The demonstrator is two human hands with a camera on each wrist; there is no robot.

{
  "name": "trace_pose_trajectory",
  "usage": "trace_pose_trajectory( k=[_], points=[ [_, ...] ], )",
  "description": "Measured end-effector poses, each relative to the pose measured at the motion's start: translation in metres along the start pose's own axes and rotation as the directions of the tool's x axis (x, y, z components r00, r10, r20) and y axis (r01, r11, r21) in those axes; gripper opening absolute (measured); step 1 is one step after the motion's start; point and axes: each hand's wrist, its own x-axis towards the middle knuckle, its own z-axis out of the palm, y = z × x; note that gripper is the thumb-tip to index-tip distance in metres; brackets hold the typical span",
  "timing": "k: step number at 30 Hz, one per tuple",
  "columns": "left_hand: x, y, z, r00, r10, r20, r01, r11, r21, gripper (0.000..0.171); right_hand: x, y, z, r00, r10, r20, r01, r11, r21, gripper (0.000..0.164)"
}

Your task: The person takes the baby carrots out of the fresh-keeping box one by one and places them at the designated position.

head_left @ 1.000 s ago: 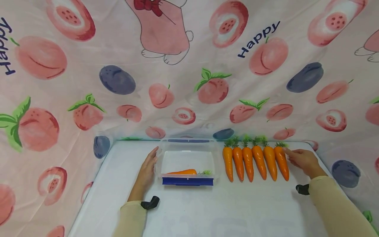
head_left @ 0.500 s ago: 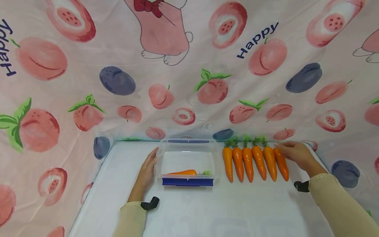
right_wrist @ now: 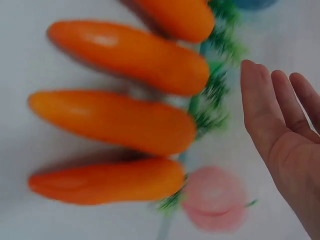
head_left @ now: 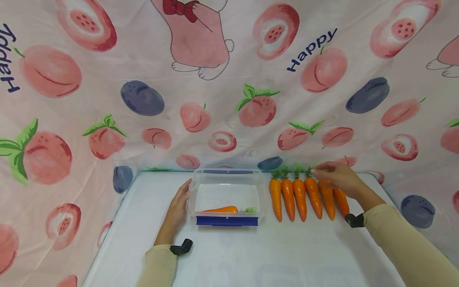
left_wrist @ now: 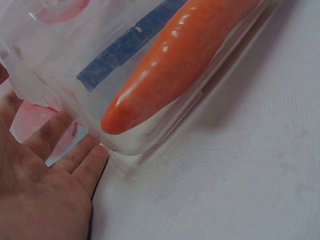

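Note:
A clear plastic box [head_left: 226,193] with a dark blue latch flap [head_left: 227,221] stands on the table, and one orange carrot [head_left: 222,209] with green leaves lies inside along its near side. My left hand [head_left: 177,205] rests its extended fingers against the box's left side; the left wrist view shows the fingertips right at the box corner, near the tip of the carrot [left_wrist: 165,65]. To the right of the box lies a row of several carrots [head_left: 299,199], leaves pointing away. Over the leafy ends of the rightmost ones hovers my right hand [head_left: 338,179], fingers extended, holding nothing.
The white table [head_left: 287,255] ends at the back against a hanging pink cloth [head_left: 222,95] printed with fruit. Small black devices sit at both wrists, the left one [head_left: 181,246] close in front of the box.
My right hand has moved left and up from beside the rightmost carrot to above the leafy tops. The left hand, the box and the carrots have stayed in place.

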Motion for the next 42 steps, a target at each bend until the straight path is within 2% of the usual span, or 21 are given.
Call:
trace_pose_trajectory(
  k=[6, 10, 20, 30, 37, 42],
  points=[
    [0.001, 0.000, 0.001, 1.000, 0.011, 0.002, -0.010, 0.999, -0.041, 0.053, -0.002, -0.033, 0.013, 0.997, -0.052, 0.057, 0.054, 0.998, -0.034, 0.085],
    [0.001, -0.001, 0.000, 1.000, 0.005, -0.003, -0.005, 0.999, -0.035, 0.054, -0.001, -0.051, 0.019, 0.989, -0.096, 0.116, 0.103, 0.993, -0.056, 0.074],
    [0.001, -0.001, 0.000, 1.000, 0.005, 0.005, -0.005, 0.998, -0.058, 0.054, 0.006, -0.097, 0.046, 0.932, -0.213, 0.293, 0.226, 0.974, -0.012, 0.057],
    [0.000, 0.001, 0.002, 1.000, 0.009, 0.001, -0.009, 0.999, -0.048, 0.053, 0.019, -0.129, 0.072, 0.904, -0.218, 0.368, 0.245, 0.969, -0.030, 0.055],
    [0.001, 0.000, 0.001, 1.000, 0.005, 0.001, -0.005, 1.000, -0.026, 0.053, 0.029, -0.142, 0.090, 0.868, -0.244, 0.432, 0.262, 0.965, 0.019, 0.053],
    [0.001, -0.001, 0.001, 1.000, -0.010, -0.013, 0.010, 1.000, -0.018, 0.053, 0.034, -0.152, 0.104, 0.845, -0.234, 0.480, 0.250, 0.968, 0.033, 0.051]
  ],
)
